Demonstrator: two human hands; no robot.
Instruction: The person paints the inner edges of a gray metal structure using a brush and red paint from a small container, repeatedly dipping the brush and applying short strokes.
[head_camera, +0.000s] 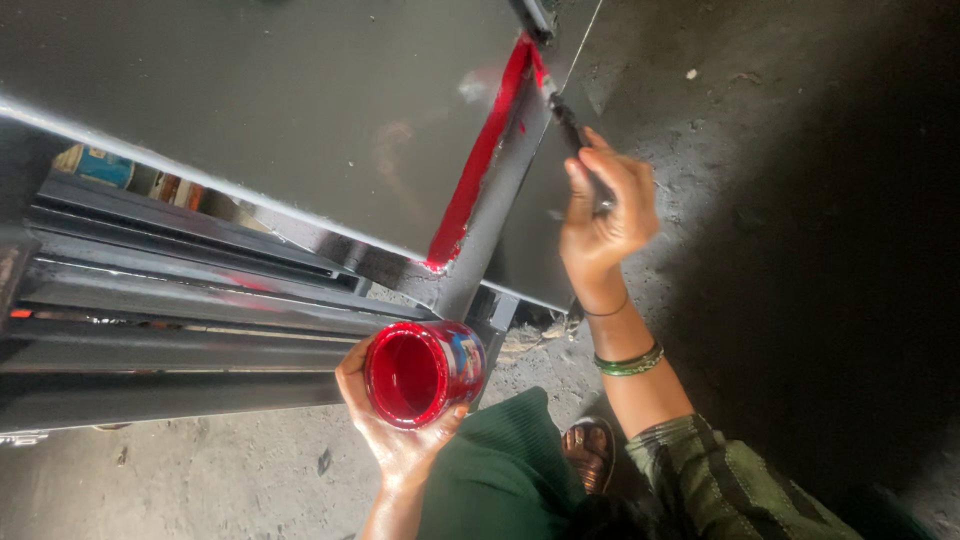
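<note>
My left hand (392, 430) grips a small open tin of red paint (422, 372), tilted so its red inside faces me. My right hand (605, 215) is raised and closed on the dark handle of a paintbrush (568, 125). The brush tip touches a grey metal bar (500, 215) of a steel frame. A wet red stripe of paint (480, 160) runs along the bar's left edge, next to a grey metal sheet (280, 100). Green bangles sit on my right wrist.
Dark painted steel bars (170, 310) lie stacked at the left, under the sheet. A dusty concrete floor (780, 180) spreads to the right and below. My sandalled foot (590, 455) and green clothing are at the bottom. A small tin (100, 165) shows behind the frame.
</note>
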